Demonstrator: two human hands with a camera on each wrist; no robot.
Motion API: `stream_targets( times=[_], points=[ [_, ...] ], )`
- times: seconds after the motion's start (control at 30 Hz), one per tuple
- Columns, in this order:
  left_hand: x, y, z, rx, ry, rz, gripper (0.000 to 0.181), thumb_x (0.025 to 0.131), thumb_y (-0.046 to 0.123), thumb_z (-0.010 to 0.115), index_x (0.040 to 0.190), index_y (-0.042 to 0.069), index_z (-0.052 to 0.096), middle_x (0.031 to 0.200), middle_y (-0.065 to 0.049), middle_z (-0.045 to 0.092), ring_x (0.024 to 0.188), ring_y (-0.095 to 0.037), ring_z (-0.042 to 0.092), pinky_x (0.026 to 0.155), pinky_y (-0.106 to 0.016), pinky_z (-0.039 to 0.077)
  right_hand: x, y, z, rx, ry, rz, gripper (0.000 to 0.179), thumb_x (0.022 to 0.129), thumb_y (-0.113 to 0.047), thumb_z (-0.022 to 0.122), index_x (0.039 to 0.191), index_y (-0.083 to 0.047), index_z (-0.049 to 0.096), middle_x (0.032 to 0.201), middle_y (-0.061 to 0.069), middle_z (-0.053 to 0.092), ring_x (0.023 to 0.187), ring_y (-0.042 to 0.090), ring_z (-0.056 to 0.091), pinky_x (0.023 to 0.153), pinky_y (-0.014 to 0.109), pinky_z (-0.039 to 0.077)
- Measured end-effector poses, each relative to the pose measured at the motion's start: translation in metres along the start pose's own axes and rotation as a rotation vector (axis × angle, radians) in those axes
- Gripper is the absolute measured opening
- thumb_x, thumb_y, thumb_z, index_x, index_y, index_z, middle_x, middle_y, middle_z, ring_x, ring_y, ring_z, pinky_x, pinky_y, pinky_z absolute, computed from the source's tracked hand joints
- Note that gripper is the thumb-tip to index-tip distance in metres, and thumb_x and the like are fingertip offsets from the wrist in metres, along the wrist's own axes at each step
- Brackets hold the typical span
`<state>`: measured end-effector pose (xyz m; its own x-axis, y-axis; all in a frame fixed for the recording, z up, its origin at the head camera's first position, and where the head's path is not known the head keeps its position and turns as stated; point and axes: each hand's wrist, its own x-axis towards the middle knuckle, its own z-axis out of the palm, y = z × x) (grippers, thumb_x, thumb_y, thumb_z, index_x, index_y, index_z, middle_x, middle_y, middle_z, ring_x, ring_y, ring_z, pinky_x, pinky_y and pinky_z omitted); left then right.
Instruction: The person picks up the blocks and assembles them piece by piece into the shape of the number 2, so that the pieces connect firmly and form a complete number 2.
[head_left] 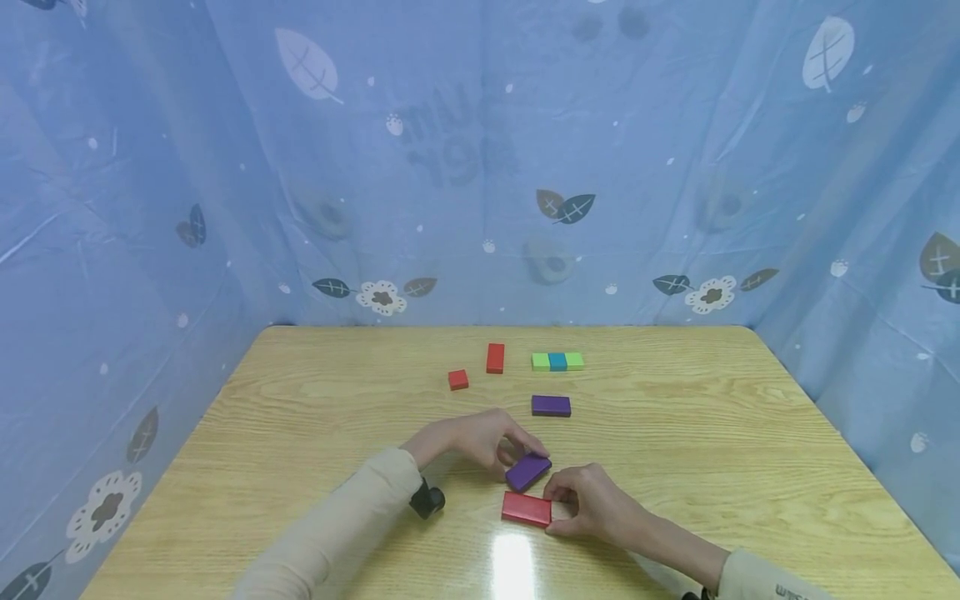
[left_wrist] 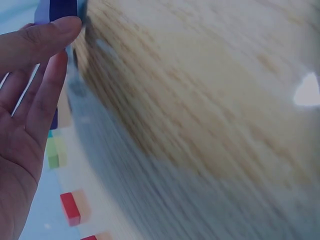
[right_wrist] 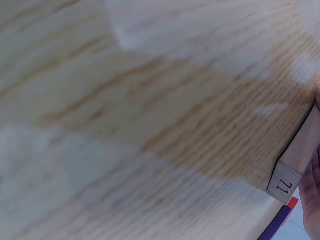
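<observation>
Left of centre on the table, my left hand (head_left: 480, 440) pinches a purple block (head_left: 528, 472), which is tilted in the head view. In the left wrist view the thumb lies against that purple block (left_wrist: 63, 10). My right hand (head_left: 596, 502) has its thumb and fingers round a pale wooden block (head_left: 561, 511) at the right end of a red block (head_left: 527, 509). The wooden block (right_wrist: 292, 167) shows the number 71 on its end face in the right wrist view. The held purple block sits just beyond the red one.
Farther back lie a purple block (head_left: 551, 406), a small red block (head_left: 458, 380) and a longer red block (head_left: 495, 358). Two green blocks with a blue block (head_left: 557, 362) between them form a row. A patterned blue curtain (head_left: 480, 250) surrounds the wooden table (head_left: 675, 433).
</observation>
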<state>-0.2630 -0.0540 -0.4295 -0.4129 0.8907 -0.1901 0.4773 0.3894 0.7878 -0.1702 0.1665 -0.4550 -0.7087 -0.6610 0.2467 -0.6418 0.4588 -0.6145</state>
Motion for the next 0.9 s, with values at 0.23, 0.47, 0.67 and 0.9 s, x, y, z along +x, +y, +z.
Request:
stream_targets(
  times=[0.23,0.47,0.67,0.9],
  points=[
    [0.002,-0.001,0.0026,0.007,-0.013,-0.001,0.063,0.074,-0.019,0.069,0.131,0.007,0.059,0.134,-0.004,0.057,0.111,-0.005,0.057,0.085,-0.016,0.049,-0.0003,0.0011,0.0007,0.006,-0.001,0.013,0.022,0.068,-0.012,0.086,0.081,-0.009,0.069,0.075,-0.01,0.066,0.068,-0.003,0.057,0.061,0.017,0.051],
    [0.0036,-0.0048,0.0026,0.213,-0.018,0.052,0.063,0.072,-0.011,0.076,0.128,0.013,0.062,0.137,0.001,0.054,0.126,-0.006,0.046,0.097,-0.015,0.039,-0.0011,0.0017,0.0025,-0.009,0.009,-0.009,0.022,0.067,-0.012,0.086,0.081,-0.009,0.068,0.075,-0.009,0.066,0.068,-0.003,0.057,0.061,0.016,0.051],
    [0.0043,-0.004,0.0011,0.171,-0.036,0.035,0.058,0.074,-0.012,0.074,0.126,0.01,0.063,0.141,0.0,0.05,0.124,-0.005,0.048,0.089,-0.013,0.045,-0.0007,0.0023,0.0019,-0.014,0.009,-0.009,0.023,0.066,-0.012,0.086,0.08,-0.01,0.068,0.074,-0.009,0.066,0.067,-0.003,0.056,0.06,0.016,0.051],
    [-0.004,0.0002,-0.0031,0.271,-0.045,0.088,0.063,0.077,-0.01,0.069,0.135,0.011,0.056,0.144,-0.005,0.047,0.124,-0.008,0.048,0.092,-0.016,0.044,-0.0003,0.0013,0.0015,-0.007,-0.008,0.014,0.023,0.067,-0.011,0.086,0.081,-0.01,0.068,0.076,-0.009,0.066,0.068,-0.003,0.057,0.061,0.017,0.051]
  ],
)
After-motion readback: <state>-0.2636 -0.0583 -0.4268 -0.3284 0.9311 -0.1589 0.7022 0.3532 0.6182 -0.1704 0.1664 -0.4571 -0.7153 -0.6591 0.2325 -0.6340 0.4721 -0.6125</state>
